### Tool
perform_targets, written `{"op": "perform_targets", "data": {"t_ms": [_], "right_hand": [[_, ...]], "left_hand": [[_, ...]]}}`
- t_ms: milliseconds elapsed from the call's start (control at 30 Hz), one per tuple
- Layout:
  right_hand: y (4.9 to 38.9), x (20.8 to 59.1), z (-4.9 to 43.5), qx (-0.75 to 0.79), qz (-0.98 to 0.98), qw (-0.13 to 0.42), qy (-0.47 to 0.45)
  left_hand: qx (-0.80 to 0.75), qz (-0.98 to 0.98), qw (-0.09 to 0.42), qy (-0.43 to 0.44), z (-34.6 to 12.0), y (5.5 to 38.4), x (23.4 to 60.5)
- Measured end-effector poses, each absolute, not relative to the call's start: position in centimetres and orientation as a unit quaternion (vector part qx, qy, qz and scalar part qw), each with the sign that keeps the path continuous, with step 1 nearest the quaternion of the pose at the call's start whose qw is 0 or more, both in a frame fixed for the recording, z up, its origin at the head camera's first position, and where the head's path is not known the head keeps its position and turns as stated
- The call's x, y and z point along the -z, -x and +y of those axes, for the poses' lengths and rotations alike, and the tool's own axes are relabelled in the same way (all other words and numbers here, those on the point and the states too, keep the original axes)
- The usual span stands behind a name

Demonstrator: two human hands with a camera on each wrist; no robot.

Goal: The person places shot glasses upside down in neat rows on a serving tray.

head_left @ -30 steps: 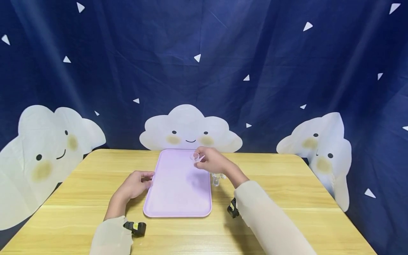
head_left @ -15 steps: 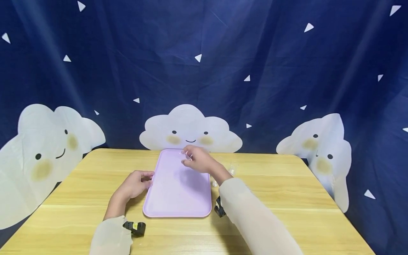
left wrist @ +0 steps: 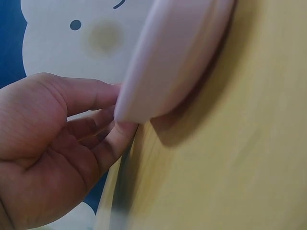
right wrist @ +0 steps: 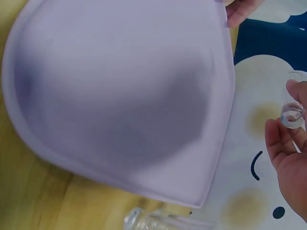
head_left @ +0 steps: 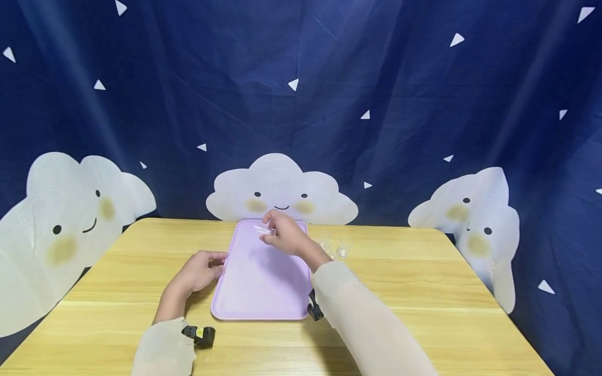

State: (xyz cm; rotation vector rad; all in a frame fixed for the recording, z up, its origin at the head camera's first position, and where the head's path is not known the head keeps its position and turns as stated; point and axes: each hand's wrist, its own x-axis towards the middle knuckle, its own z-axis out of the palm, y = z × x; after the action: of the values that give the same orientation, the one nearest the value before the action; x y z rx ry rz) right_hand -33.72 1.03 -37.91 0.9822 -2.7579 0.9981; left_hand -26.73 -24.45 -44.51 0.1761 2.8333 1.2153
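My right hand (head_left: 288, 236) grips a small clear glass (head_left: 263, 230) above the far part of a light purple tray (head_left: 263, 292). In the right wrist view the thumb and fingers hold the glass (right wrist: 291, 116) near its thick base, at the right edge of the picture. At the tray's left side, my left hand (head_left: 199, 271) pinches the rim. Seen from the left wrist, fingers of that hand (left wrist: 53, 139) lie on both sides of the tray's edge (left wrist: 168, 57). More clear glasses (head_left: 345, 248) stand on the table to the right of the tray, partly behind the right forearm.
A light wooden table (head_left: 423, 292) carries everything. Behind it hangs a dark blue curtain (head_left: 404, 130) printed with white clouds and small triangles. The right arm's sleeve (head_left: 367, 324) crosses over the tray's right edge. Each wrist wears a small black camera (head_left: 203, 337).
My right hand has moved left over the tray with the glass, which now tilts more to the left. The glasses beside the tray show more. My left hand stays on the rim.
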Motion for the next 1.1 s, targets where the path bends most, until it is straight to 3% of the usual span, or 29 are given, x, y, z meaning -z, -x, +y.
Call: {"op": "perform_targets", "data": {"t_ms": [1100], "right_hand": [[33.8,41.4,-2.6,-0.418,-0.875,0.000,-0.244]], "left_hand": [[-0.389,0.919,0.033,-0.054,-24.4,26.7,44.2]]}}
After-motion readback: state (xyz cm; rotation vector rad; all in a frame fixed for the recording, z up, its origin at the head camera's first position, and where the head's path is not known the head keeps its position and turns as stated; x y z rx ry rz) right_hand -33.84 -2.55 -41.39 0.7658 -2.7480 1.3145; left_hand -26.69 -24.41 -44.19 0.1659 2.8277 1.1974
